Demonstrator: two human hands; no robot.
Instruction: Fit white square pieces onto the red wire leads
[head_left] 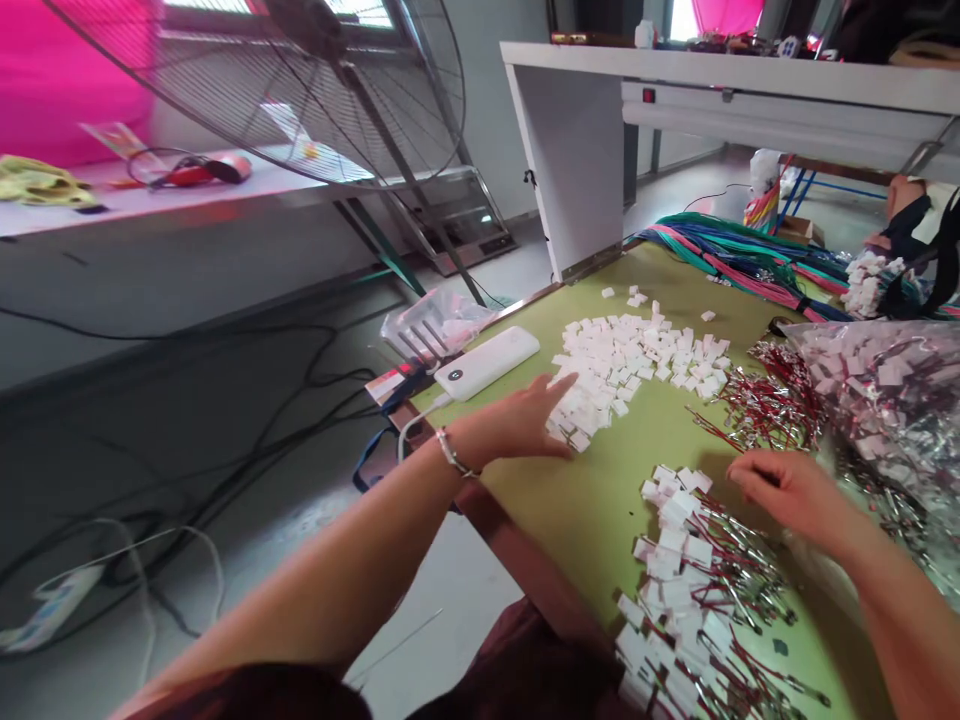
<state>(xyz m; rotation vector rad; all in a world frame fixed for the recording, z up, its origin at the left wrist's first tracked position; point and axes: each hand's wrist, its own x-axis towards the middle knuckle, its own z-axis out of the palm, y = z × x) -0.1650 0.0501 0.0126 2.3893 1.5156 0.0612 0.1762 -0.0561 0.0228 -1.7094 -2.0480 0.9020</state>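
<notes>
My left hand [525,418] reaches with thumb and fingers apart to the near left edge of a loose pile of small white plastic connector housings [619,350]. My right hand [791,495] is closed in a pinch above the table; whether anything sits between the fingertips cannot be made out. Just beyond it lies a heap of short red wires with metal terminals [772,400]. Closer to my body, white housings with red wires fitted [679,580] form a long row on the green tabletop [540,500].
A white power bank [491,360] with a cable lies at the table's left edge. Clear plastic bags of housings [892,390] crowd the right side. Bundled coloured cables [750,260] run along the back. A large fan [360,90] and a white bench [570,160] stand beyond.
</notes>
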